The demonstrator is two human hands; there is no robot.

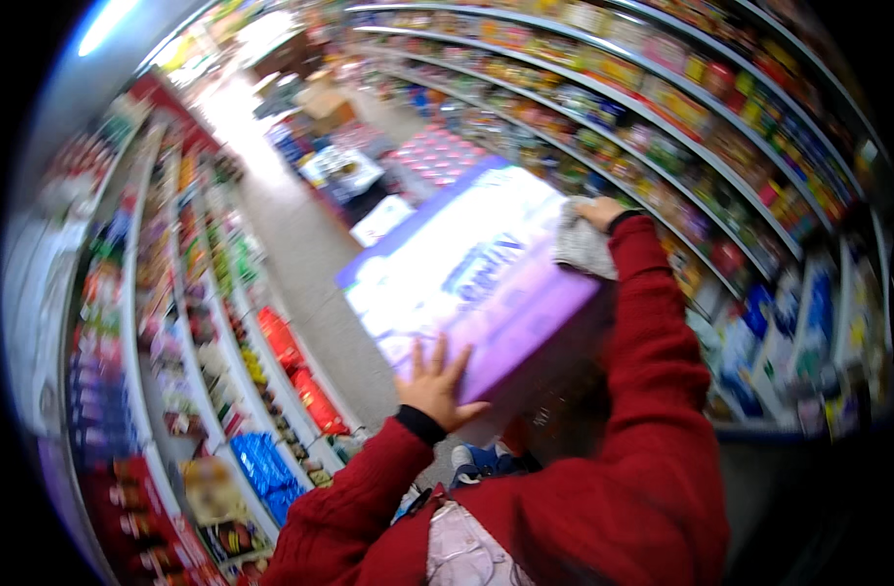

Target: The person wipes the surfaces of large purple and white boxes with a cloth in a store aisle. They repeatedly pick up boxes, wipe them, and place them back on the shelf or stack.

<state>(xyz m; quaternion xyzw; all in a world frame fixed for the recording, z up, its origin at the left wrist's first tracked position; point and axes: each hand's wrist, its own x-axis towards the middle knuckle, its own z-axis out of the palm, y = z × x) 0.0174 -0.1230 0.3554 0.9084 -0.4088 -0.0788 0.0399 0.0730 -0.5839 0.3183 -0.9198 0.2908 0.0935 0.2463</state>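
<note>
A large purple and white box (pixel 471 278) is held up in front of me, tilted, in a shop aisle. My left hand (pixel 433 386) presses flat against its near lower edge, fingers spread. My right hand (pixel 595 217) sits at the box's far right corner, closed on a grey-white cloth (pixel 583 246) that lies against the box. Both arms wear red knitted sleeves. The picture is blurred by motion.
Shelves packed with colourful goods run along the left (pixel 203 322) and the right (pixel 681 127) of the aisle. Cartons and stacked goods (pixel 344 171) stand on the grey floor farther down. Blue and white packs (pixel 769 342) fill the lower right shelf.
</note>
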